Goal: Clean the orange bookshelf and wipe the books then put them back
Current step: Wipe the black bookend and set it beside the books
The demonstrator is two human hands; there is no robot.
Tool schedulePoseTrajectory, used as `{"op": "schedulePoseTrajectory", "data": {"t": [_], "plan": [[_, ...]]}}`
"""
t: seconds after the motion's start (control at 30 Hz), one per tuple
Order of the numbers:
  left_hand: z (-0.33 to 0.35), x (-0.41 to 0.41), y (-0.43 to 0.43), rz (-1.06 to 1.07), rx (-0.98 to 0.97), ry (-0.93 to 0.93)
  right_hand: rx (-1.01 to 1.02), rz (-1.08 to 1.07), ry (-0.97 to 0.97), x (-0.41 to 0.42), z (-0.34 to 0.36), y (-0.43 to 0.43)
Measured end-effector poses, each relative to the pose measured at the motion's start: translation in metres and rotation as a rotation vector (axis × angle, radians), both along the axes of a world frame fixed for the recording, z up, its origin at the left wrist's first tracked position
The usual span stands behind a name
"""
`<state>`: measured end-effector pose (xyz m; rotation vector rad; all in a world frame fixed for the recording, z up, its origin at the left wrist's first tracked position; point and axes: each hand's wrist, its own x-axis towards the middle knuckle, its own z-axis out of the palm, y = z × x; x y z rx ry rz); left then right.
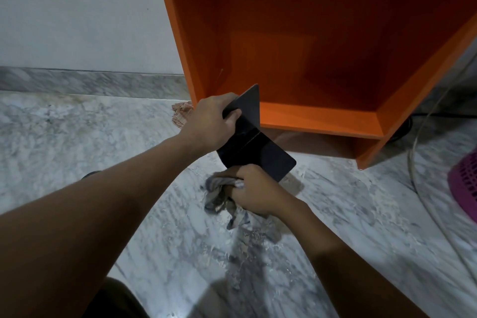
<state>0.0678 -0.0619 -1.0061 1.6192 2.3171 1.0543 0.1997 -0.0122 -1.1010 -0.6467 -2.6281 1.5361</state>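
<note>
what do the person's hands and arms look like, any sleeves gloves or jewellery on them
The left hand and right hand are bare: no gloves, rings, watch or bracelets show. The left forearm and right forearm are uncovered too, with no sleeve in view up to the frame's edge, and no markings can be made out.

You face a grey-veined marble floor (77,137) meeting a plain white wall (77,8) along a marble skirting (90,82); a pink basket (464,183) sits at your right.
</note>
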Motion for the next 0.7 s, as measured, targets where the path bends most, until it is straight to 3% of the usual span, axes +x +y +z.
{"op": "schedulePoseTrajectory", "data": {"t": [0.1, 0.17, 0.23, 0.3, 0.47, 0.6, 0.7], "plan": [[0.000, -0.003, -0.001, -0.001, 0.002, 0.008, 0.020, -0.234, 0.213, 0.008, 0.010, 0.012], [-0.001, -0.003, -0.002, -0.013, -0.012, 0.020, 0.207, -0.411, 0.297, 0.012, 0.011, 0.029], [-0.001, 0.000, -0.003, -0.046, -0.022, 0.033, 0.477, -0.543, 0.267, 0.014, 0.010, 0.045], [0.001, 0.003, -0.002, -0.079, -0.017, 0.018, 0.582, -0.580, 0.129, 0.013, 0.011, 0.054], [0.004, 0.007, 0.003, -0.093, 0.061, -0.007, 0.714, -0.392, -0.043, 0.000, 0.012, 0.036], [0.002, 0.003, 0.001, -0.060, 0.104, -0.055, 0.504, -0.046, -0.234, -0.012, 0.000, 0.015], [0.000, 0.001, 0.001, -0.023, 0.107, -0.079, 0.327, 0.141, -0.161, -0.011, -0.009, 0.004]]}}
